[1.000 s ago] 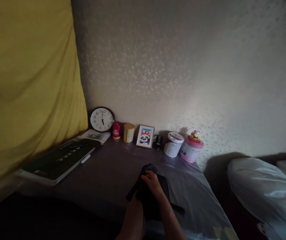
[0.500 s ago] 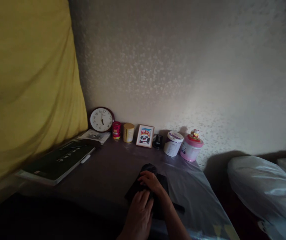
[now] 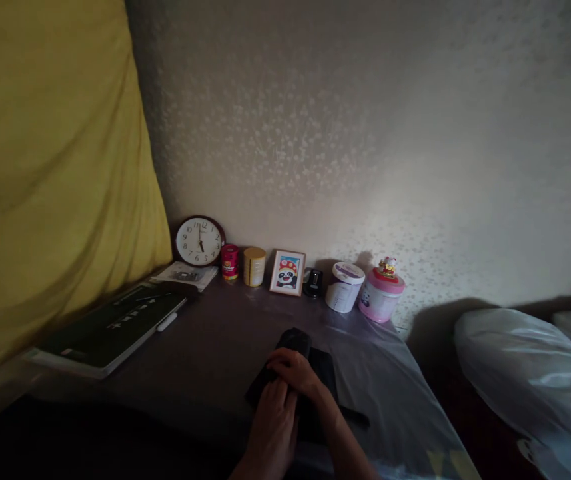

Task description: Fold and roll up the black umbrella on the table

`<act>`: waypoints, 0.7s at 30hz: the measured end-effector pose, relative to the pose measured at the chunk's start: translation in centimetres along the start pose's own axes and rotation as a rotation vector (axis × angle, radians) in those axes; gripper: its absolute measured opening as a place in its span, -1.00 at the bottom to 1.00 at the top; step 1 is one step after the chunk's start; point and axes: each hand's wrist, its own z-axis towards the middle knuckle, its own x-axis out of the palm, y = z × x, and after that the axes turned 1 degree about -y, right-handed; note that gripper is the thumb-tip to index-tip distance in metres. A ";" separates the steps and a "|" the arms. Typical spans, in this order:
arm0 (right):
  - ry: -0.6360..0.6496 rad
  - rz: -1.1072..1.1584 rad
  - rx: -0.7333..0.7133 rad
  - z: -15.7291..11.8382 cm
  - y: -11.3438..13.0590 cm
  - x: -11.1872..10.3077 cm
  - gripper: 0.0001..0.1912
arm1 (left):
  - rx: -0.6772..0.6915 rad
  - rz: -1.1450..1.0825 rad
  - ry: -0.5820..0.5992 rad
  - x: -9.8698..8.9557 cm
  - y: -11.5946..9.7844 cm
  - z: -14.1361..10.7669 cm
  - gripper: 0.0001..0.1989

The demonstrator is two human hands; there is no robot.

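A dark bundle that looks like folded black fabric (image 3: 294, 339) lies on the table near its front, with a flatter black flap (image 3: 323, 368) to its right. A thin black strip (image 3: 355, 417) sticks out toward the lower right. My right hand (image 3: 295, 371) is curled over the top of the bundle. Just below and left of it, my left hand (image 3: 274, 410) presses on the same fabric, its fingertips close against the right hand. Both hands look closed on the bundle; they and the dim light hide much of it.
Along the wall stand a clock (image 3: 200, 241), a red can (image 3: 230, 262), a yellow canister (image 3: 254, 267), a panda picture frame (image 3: 288, 273), a small black object (image 3: 314, 283), a white tub (image 3: 345, 288) and a pink tub (image 3: 382, 298). A dark green board (image 3: 115, 327) lies left.
My right hand has slid slightly left and down over the black fabric, and its fingers are closer to my left hand. The view has shifted a little.
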 end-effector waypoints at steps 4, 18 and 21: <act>-0.067 -0.102 -0.159 -2.2 0.5 0.4 -0.78 | 0.004 0.073 -0.051 4.1 0.7 -0.8 -0.45; -0.241 -0.501 -0.238 1.4 -3.8 -1.1 -0.72 | -0.179 -0.060 0.227 3.0 1.0 -1.4 -0.32; -0.259 -0.548 -0.201 2.9 -4.5 -1.6 -0.70 | -0.206 -0.115 0.344 1.9 1.0 -1.0 -0.31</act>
